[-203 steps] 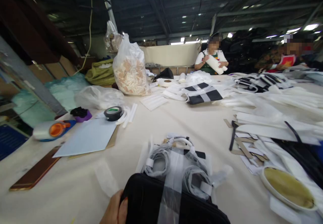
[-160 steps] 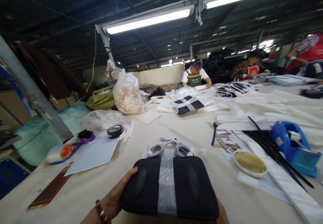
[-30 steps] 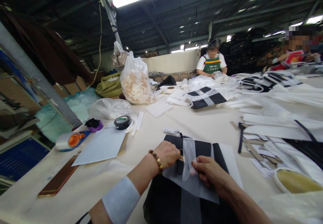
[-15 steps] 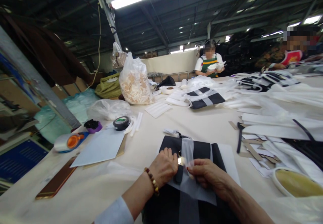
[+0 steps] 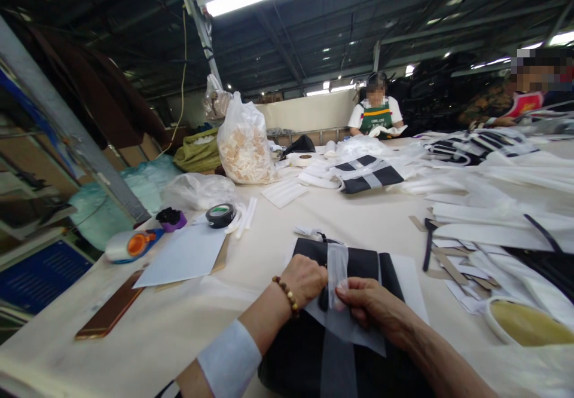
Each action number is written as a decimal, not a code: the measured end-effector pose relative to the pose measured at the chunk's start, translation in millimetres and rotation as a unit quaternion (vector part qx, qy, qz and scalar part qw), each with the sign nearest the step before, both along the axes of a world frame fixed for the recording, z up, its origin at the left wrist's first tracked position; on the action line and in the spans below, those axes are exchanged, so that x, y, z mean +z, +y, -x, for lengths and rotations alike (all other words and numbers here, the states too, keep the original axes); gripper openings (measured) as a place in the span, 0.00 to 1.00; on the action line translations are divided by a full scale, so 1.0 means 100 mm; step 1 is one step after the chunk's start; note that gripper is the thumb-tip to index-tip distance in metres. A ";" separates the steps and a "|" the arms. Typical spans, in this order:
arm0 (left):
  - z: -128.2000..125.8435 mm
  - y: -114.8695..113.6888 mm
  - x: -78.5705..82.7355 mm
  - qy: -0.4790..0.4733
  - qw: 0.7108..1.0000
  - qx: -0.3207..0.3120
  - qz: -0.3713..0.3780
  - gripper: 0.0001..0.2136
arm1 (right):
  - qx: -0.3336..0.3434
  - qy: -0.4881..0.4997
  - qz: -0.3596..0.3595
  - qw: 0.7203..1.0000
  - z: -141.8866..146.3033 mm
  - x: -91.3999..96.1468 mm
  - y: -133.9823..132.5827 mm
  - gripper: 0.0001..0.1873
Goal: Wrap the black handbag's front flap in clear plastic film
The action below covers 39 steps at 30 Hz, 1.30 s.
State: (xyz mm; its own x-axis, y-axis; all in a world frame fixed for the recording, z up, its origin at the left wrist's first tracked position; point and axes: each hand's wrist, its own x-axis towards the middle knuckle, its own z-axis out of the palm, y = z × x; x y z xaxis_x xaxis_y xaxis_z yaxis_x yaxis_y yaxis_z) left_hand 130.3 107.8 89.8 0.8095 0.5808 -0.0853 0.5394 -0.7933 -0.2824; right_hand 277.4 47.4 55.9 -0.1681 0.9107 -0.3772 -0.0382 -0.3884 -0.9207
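Head cam view: both hands are busy on a flat black bag [image 5: 354, 266] lying on the cream worktop [image 5: 368, 219] right in front of the person. Left hand [image 5: 305, 278], beaded bracelet on the wrist, is curled into a closed fist on the bag's near edge, seemingly clamped on something small and dark, though I can't make out what. Right hand [image 5: 365, 302] has its fingertips pinched on a translucent white strip [image 5: 337, 266] that runs up over the bag, with a sheet of the same filmy stuff [image 5: 354, 326] spread underneath.

Looks to me like the wrapping or strapping stage, with the strip being laid down along the bag's middle. It probably wants a steady pull to stay flat and straight, since that film looks floppy.

Containers: a clear plastic sack [image 5: 246, 144] further back is stuffed with pale tan scraps, a shallow white dish [image 5: 520, 325] at the right holds something yellowish (glue maybe, can't say), and a small purple cup [image 5: 171, 221] has something black in it. A black tape roll [image 5: 220, 214] sits near that cup. Another person in a green apron [image 5: 376, 117] works at the far end.
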 end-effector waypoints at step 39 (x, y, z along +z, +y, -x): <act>-0.08 0.48 -0.05 -0.164 0.970 0.086 0.160 0.25 | -0.121 -0.101 -0.086 0.984 0.12 -0.22 -0.11 0.19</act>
State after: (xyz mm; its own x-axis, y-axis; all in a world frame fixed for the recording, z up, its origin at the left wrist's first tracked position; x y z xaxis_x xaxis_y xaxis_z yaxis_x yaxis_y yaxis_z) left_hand 138.0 155.6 85.3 0.7164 0.6967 -0.0375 0.6913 -0.7016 0.1727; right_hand 265.3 36.8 33.7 0.1241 0.9682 -0.2174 0.0810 -0.2282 -0.9702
